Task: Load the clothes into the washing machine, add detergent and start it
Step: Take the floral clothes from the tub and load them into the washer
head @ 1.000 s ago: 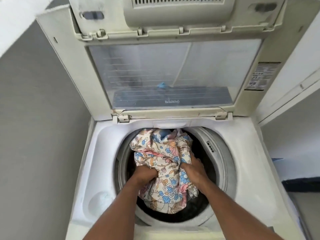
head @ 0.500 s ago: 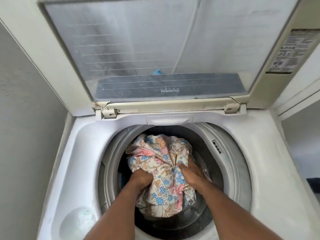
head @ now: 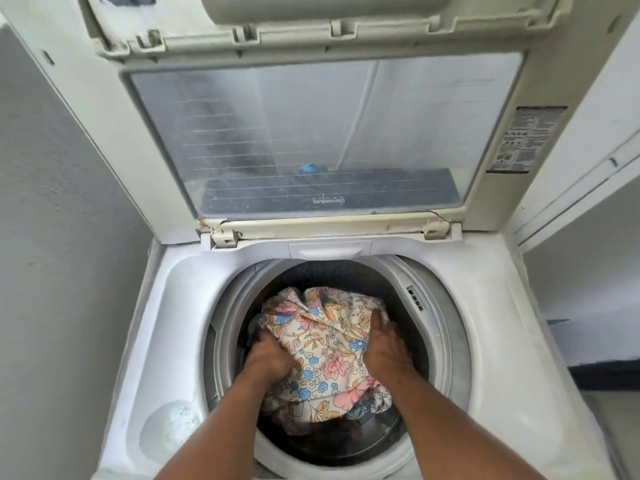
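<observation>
A white top-loading washing machine [head: 485,341] fills the view with its lid [head: 311,140] raised upright at the back. Inside the dark drum [head: 329,275] lies a bundle of cream cloth with blue, pink and orange flowers [head: 325,344]. My left hand [head: 266,358] is closed on the left side of the bundle, deep in the drum. My right hand [head: 384,348] grips its right side, fingers curled over the cloth. Darker clothes [head: 311,427] show under the floral bundle near the drum's front.
A grey wall [head: 62,237] stands close on the left of the machine. A round recess [head: 169,431] sits in the machine's top at front left. A white panel [head: 588,150] and a dark floor strip [head: 606,372] lie to the right.
Both hands have pushed the floral bundle lower into the drum, and the bundle has flattened. My head has pulled back and tilted, so more of the lid shows.
</observation>
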